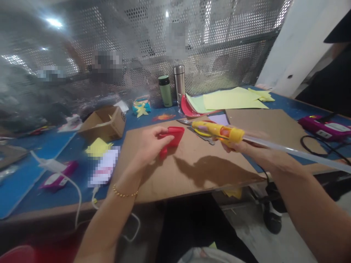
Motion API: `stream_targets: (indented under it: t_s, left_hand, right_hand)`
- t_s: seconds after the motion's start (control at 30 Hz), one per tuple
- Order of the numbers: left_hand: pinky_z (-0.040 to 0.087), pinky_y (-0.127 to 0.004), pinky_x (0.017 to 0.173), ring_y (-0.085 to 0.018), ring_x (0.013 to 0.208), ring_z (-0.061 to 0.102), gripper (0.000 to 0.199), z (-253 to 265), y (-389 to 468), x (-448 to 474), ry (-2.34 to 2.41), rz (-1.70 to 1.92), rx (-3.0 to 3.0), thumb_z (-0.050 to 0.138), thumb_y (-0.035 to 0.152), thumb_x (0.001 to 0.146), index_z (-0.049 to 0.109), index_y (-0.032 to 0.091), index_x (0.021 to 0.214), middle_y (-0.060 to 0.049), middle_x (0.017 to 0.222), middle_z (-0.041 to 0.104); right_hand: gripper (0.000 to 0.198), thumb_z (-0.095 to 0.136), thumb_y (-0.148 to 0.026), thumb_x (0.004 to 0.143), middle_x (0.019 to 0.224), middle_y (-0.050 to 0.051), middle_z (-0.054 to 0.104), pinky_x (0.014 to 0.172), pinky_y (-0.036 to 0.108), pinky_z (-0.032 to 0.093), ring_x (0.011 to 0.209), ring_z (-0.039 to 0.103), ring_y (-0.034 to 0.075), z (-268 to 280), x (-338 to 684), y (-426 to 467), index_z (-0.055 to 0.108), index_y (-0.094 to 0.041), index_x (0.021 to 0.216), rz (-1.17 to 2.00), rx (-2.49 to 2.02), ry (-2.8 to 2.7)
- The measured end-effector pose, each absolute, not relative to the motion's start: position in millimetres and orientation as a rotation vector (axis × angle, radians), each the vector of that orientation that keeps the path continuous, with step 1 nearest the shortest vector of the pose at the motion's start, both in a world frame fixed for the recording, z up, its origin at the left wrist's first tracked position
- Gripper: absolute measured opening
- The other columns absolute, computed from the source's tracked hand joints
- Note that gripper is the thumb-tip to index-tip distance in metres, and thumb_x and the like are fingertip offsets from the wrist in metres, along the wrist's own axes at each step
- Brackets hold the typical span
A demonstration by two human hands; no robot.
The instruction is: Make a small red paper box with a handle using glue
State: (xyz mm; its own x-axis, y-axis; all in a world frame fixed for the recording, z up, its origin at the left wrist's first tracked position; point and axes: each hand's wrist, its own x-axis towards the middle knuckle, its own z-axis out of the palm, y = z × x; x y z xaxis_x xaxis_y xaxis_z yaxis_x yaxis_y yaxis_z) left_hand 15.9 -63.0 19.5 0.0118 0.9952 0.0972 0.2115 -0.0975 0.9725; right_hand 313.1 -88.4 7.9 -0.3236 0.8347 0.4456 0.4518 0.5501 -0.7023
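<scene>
My left hand (pixel 153 144) pinches a folded red piece (pixel 175 137), paper or felt, between thumb and fingers above a brown cardboard sheet (pixel 161 182). In my right hand (pixel 236 146) is a yellow hot glue gun (pixel 214 129), held level with its nozzle pointing left toward the red piece, apart from it. A long clear glue stick (pixel 287 150) sticks out of its back end. Scissors (pixel 207 139) lie on the cardboard behind the glue gun, partly hidden by it.
At the back stand a green tumbler (pixel 165 93) and a steel flask (pixel 179 80). Yellow sheets (pixel 233 98) lie right of them. A cardboard box (pixel 105 126) is at left, near a purple power strip (pixel 59 179) with white cables. Another purple device (pixel 325 128) with black cable lies right.
</scene>
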Motion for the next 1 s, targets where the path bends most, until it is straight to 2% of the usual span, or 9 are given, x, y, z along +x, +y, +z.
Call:
stream_targets:
  t_s: [0.17, 0.3, 0.43, 0.6, 0.8, 1.0]
  left_hand:
    - [0.061, -0.03, 0.061, -0.021, 0.074, 0.075, 0.029, 19.0, -63.7, 15.1, 1.258, 1.157, 1.454, 0.083, 0.031, 0.075, 0.078, 0.015, 0.099, -0.012, 0.092, 0.079]
    - [0.057, -0.027, 0.056, -0.017, 0.063, 0.071, 0.022, 21.4, -67.1, 18.1, 1.23, 1.133, 1.457, 0.081, 0.028, 0.078, 0.078, 0.016, 0.096, -0.008, 0.079, 0.076]
    - [0.053, -0.023, 0.052, -0.012, 0.057, 0.064, 0.017, 23.2, -70.3, 21.1, 1.198, 1.142, 1.45, 0.082, 0.023, 0.077, 0.077, 0.016, 0.092, -0.004, 0.072, 0.072]
    - [0.053, -0.023, 0.052, -0.012, 0.058, 0.065, 0.016, 23.9, -72.1, 21.6, 1.216, 1.155, 1.484, 0.082, 0.024, 0.078, 0.075, 0.016, 0.091, -0.004, 0.076, 0.074]
    - [0.049, -0.023, 0.049, -0.012, 0.054, 0.062, 0.019, 26.3, -69.0, 21.5, 1.25, 1.148, 1.537, 0.08, 0.025, 0.075, 0.064, 0.019, 0.084, -0.001, 0.071, 0.071]
    - [0.05, -0.023, 0.055, -0.013, 0.065, 0.063, 0.015, 27.5, -68.1, 21.5, 1.319, 1.223, 1.667, 0.076, 0.023, 0.074, 0.062, 0.019, 0.076, -0.001, 0.075, 0.069]
  right_hand:
    - [0.037, 0.063, -0.062, 0.093, 0.087, 0.003, 0.075, 0.075, 0.037, 0.061, 0.088, 0.072, 0.028, 5.5, 292.9, -80.2, 0.081, -0.03, 0.103, 0.717, -0.947, -2.014]
    - [0.046, 0.06, -0.063, 0.095, 0.102, 0.005, 0.079, 0.081, 0.041, 0.062, 0.098, 0.074, 0.031, 0.8, 286.7, -74.2, 0.08, -0.03, 0.118, 0.734, -0.912, -2.061]
    - [0.046, 0.056, -0.064, 0.096, 0.11, 0.005, 0.079, 0.089, 0.046, 0.062, 0.104, 0.074, 0.033, 0.9, 284.2, -73.6, 0.08, -0.031, 0.119, 0.732, -0.922, -2.093]
    - [0.047, 0.058, -0.065, 0.095, 0.113, 0.006, 0.079, 0.093, 0.045, 0.06, 0.112, 0.071, 0.035, 3.3, 284.2, -73.1, 0.08, -0.028, 0.115, 0.681, -0.92, -2.133]
    - [0.045, 0.058, -0.066, 0.094, 0.106, 0.005, 0.079, 0.088, 0.042, 0.061, 0.102, 0.073, 0.031, 5.9, 284.1, -74.7, 0.08, -0.029, 0.107, 0.641, -0.969, -2.113]
    - [0.045, 0.058, -0.066, 0.094, 0.109, 0.004, 0.078, 0.09, 0.043, 0.06, 0.104, 0.073, 0.032, 6.0, 287.2, -75.7, 0.08, -0.029, 0.108, 0.652, -0.97, -2.087]
